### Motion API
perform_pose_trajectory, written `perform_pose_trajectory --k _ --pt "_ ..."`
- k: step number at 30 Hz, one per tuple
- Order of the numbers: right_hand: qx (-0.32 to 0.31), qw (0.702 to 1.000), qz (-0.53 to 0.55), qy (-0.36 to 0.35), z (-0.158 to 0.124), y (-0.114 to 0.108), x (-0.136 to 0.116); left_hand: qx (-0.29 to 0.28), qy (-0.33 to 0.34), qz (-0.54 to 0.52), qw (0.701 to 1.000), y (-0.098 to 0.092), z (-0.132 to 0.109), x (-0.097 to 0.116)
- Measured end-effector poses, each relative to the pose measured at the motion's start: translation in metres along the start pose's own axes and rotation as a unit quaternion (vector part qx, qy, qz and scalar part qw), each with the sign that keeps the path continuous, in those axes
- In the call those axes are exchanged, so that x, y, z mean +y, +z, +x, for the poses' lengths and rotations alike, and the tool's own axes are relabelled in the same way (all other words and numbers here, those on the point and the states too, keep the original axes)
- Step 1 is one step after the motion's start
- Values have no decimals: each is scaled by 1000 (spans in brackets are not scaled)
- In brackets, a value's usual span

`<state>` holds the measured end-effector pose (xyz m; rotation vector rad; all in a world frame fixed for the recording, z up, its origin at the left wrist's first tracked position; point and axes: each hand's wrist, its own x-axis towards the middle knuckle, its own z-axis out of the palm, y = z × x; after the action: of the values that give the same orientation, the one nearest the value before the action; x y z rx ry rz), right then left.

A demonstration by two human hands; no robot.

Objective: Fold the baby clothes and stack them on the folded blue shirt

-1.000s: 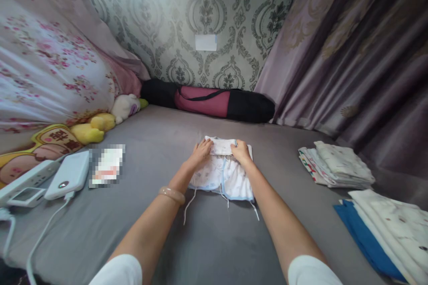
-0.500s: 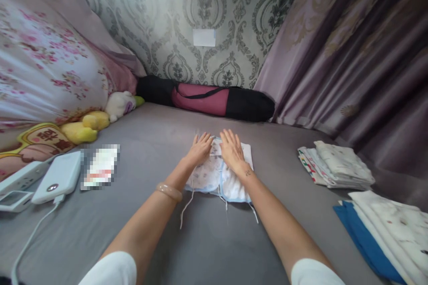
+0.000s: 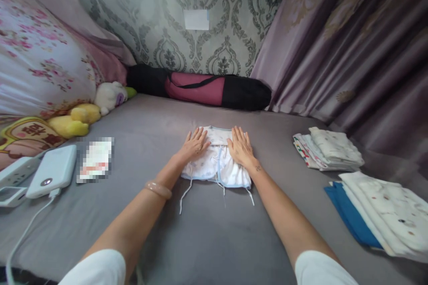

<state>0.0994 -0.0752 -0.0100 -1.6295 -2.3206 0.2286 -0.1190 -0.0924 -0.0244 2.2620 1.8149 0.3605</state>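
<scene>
A small white garment point(image 3: 214, 160) with light blue edging and a faint print lies on the grey sheet. Thin white ties hang from its near edge. On its left side, my left hand point(image 3: 195, 143) rests flat with the fingers spread. My right hand point(image 3: 241, 146) lies flat on the right side, fingers extended. Between the hands, the garment's top edge and a folded band show. Parts of both sides are hidden beneath my palms.
Folded clothes point(image 3: 337, 149) and a second pile point(image 3: 388, 213) lie at the right. At the left are a white power bank point(image 3: 53, 171) with a cable, a power strip point(image 3: 20, 171) and plush toys point(image 3: 78, 120). A long bag point(image 3: 197, 90) lies by the wall.
My hands have moved apart over the garment, uncovering more of its top middle. The camera view has shifted slightly, with the surroundings now higher in the picture.
</scene>
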Motion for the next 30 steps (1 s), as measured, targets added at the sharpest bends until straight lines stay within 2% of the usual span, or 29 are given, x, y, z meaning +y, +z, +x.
perform_pose_trajectory --k 3,5,8,10,11,13,16,18,19,22,26,28,30 --pt "-79 996 28 38 -4 1 11 -29 -4 -33 999 6 -2 -4" --pt "-94 992 70 42 -4 -4 16 -10 -18 -72 997 5 -2 -7" --pt "-15 991 115 59 -14 -19 25 67 -38 -134 988 -5 -11 -16" --pt "39 989 104 93 -31 -30 31 113 -53 -158 980 -16 -26 -24" --pt "45 988 87 118 -43 -36 35 131 -65 -171 974 -21 -35 -27" --pt "15 984 49 170 -67 -44 39 148 -87 -207 963 -31 -56 -31" --pt "-67 977 22 202 -99 -49 38 79 -114 -245 960 -42 -84 -26" --pt "-89 975 33 200 -113 -48 31 28 -137 -258 956 -45 -95 -17" --pt "-88 976 40 198 -118 -46 27 20 -147 -266 953 -46 -99 -12" --pt "-74 978 47 192 -126 -42 14 30 -159 -272 949 -43 -104 -1" --pt "-62 983 50 168 -131 -44 5 39 -165 -243 955 -38 -106 4" --pt "-51 981 84 168 -133 -48 4 38 -191 -283 939 -36 -109 5" --pt "-45 969 157 186 -135 -51 5 39 -205 -364 908 -37 -112 8"
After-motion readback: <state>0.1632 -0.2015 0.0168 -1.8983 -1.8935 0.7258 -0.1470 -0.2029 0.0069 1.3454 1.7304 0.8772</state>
